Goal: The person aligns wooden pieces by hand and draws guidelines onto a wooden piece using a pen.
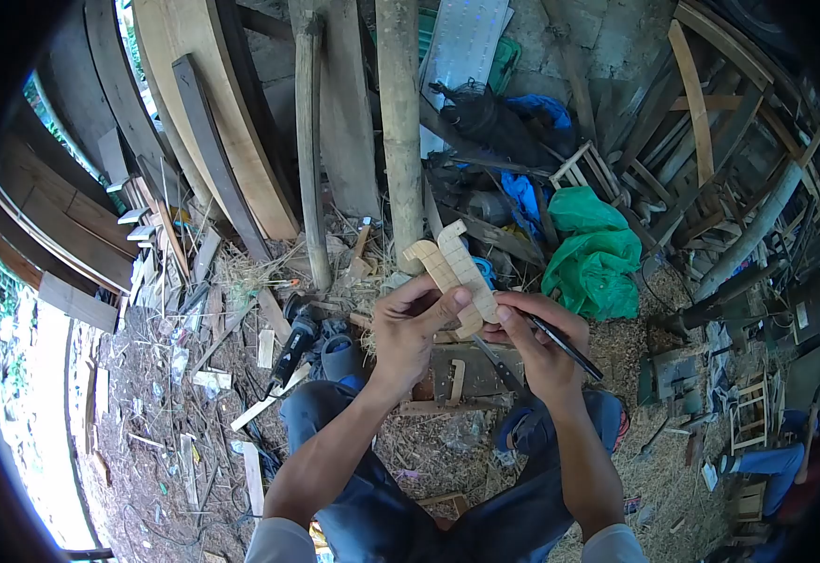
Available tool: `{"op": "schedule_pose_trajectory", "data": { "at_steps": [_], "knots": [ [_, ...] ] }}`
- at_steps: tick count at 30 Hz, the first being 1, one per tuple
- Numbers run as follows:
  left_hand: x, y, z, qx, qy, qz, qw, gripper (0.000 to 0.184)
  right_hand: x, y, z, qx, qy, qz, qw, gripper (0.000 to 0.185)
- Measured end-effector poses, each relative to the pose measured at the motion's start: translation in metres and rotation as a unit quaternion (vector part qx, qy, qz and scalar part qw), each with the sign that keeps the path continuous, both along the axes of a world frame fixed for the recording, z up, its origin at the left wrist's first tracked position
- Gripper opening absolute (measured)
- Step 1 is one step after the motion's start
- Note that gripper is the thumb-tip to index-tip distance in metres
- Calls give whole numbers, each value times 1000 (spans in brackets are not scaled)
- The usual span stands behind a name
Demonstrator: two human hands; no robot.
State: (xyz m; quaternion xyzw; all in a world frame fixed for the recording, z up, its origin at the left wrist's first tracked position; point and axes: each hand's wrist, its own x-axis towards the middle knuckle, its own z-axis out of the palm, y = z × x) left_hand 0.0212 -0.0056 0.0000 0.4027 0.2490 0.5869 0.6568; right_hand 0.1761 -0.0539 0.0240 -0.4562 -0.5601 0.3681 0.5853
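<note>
My left hand (408,328) is closed around two pale cut-out wooden pieces, thumb pressed on top. The first wooden piece (432,266) has a curved, hooked end; the second wooden piece (463,263) lies beside it, and thin lines cross their faces. My right hand (546,340) grips a slim dark pencil (567,350), its rear end pointing down to the right. Fingertips of this hand also touch the lower end of the second piece. Below the hands, between my feet, a small pale wooden piece (458,381) lies on a dark wooden block (442,368).
A black power tool (294,349) lies on the littered ground to the left. Long planks (231,122) lean behind it. A bamboo post (399,131) stands ahead, with a green plastic bag (593,258) to its right. Another person's leg (771,464) shows at far right.
</note>
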Motion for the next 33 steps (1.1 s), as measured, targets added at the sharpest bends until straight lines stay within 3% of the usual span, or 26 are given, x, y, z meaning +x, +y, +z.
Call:
{"op": "schedule_pose_trajectory", "data": {
  "at_steps": [20, 26, 28, 33],
  "knots": [
    [-1, -2, 6, 0, 22, 24, 999, 20, -8, 0, 3, -4, 41, -8, 999, 20],
    [1, -4, 9, 0, 46, 16, 999, 20, -6, -4, 11, 47, -38, -103, 993, 29],
    [1, -6, 11, 12, 61, 13, 998, 20, -17, -2, 10, 129, -16, -164, 978, 27],
    [4, -10, 12, 47, 103, 24, 993, 17, -14, -6, 7, 174, -105, -144, 969, 18]
  ]
}}
